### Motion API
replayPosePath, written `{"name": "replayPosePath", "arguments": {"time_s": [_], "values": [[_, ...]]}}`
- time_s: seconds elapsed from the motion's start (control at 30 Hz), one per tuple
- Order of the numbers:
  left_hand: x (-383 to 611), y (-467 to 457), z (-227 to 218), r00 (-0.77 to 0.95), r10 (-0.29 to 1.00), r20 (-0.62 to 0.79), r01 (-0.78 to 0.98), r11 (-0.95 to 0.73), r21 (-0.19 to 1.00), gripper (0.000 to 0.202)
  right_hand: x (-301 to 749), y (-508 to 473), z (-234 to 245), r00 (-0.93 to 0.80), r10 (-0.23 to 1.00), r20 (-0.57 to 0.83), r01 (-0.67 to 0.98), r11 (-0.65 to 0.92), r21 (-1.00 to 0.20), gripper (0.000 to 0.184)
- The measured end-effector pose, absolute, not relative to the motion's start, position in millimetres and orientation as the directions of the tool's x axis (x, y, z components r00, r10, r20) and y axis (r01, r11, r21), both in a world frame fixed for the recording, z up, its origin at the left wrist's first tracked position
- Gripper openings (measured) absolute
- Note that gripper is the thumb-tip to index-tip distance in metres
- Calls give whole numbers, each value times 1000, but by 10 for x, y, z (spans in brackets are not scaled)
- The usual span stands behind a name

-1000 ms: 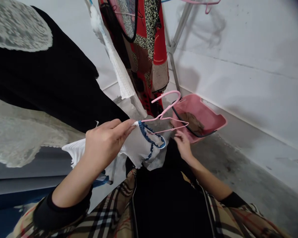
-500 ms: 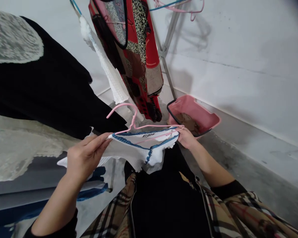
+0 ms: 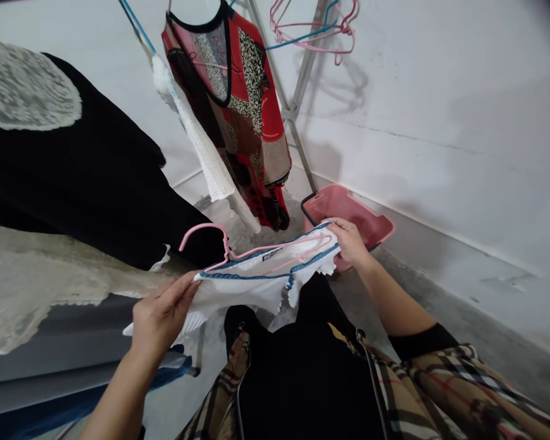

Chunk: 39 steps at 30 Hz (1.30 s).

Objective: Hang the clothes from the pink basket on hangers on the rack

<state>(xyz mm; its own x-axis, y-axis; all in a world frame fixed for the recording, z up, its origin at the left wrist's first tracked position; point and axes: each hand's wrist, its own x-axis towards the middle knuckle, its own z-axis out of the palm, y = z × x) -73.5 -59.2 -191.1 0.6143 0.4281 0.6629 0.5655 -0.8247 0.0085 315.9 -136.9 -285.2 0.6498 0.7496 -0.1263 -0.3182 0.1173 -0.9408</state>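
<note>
A white garment [image 3: 242, 292] with blue trim around its neckline is stretched sideways between my two hands. Inside its neck opening lies a pink hanger [image 3: 225, 235], its hook sticking up toward the left. My left hand [image 3: 160, 315] is closed, pinching the garment's left shoulder where the hanger's left end sits. On the other side my right hand [image 3: 348, 241] grips the right shoulder, and the fabric there covers the hanger's right tip. A dark label shows at the back of the neck.
A red patchwork top [image 3: 252, 116] hangs ahead, beside a white garment [image 3: 201, 143]. Black clothing [image 3: 73, 177] hangs close on the left. Several hangers [image 3: 311, 36] hang by the metal rack [image 3: 297, 91]. A pink basket [image 3: 371, 223] stands on the floor by the wall.
My right hand has drawn the garment's right shoulder over the hanger's end. The hanger's hook has moved left and down, and the view has shifted slightly.
</note>
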Motion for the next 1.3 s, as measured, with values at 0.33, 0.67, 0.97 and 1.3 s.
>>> {"name": "replayPosePath", "arguments": {"time_s": [0.33,0.67,0.97,1.3], "values": [[-660,-628,-2240,537,630,561,641,-737,214,27,3040,-1721,-2283,39,998,42,220,33,-975,27],[-699,-501,-2187,451,698,556,440,-716,542,24,3244,-1753,-1918,-149,915,374,786,339,-516,32],[-691,-438,-2078,241,773,587,382,-632,674,28,3158,-1982,-1738,54,862,504,799,265,-540,22],[-532,-550,-2079,481,621,619,471,-779,415,28,3171,-2148,-1705,185,865,467,740,190,-645,22]]}}
